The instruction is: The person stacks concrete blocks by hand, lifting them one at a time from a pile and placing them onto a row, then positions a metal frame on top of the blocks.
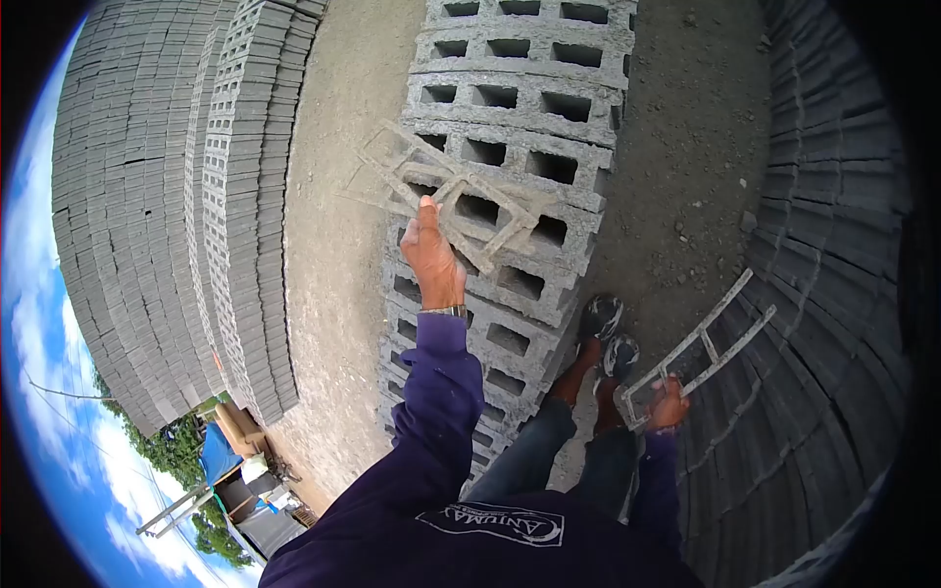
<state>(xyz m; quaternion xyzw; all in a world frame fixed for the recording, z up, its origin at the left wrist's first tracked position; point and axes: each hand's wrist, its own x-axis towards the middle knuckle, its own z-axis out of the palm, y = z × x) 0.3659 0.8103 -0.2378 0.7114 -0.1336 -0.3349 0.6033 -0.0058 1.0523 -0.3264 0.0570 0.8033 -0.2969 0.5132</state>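
Note:
My left hand [431, 255] is closed around a grey ladder-shaped frame [512, 231] with crossbars, held over a long row of hollow concrete blocks [569, 80]. The frame is smeared by motion, and I cannot tell whether it touches the blocks. Lower right, my right hand [669, 403] grips a second ladder-shaped frame [730, 351], which is tilted beside my legs. Its far ends point toward the stacked blocks on the right. Both frames look crusted with grey material. The blocks in the row show their dark rectangular holes.
A curved wall of stacked blocks [823, 333] rises close on my right. Tall block stacks [137, 225] stand at the left across a dirt strip [338, 196]. My shoes [601, 318] are on the ground between the row and the right wall. A blue tarp [219, 454] hangs lower left.

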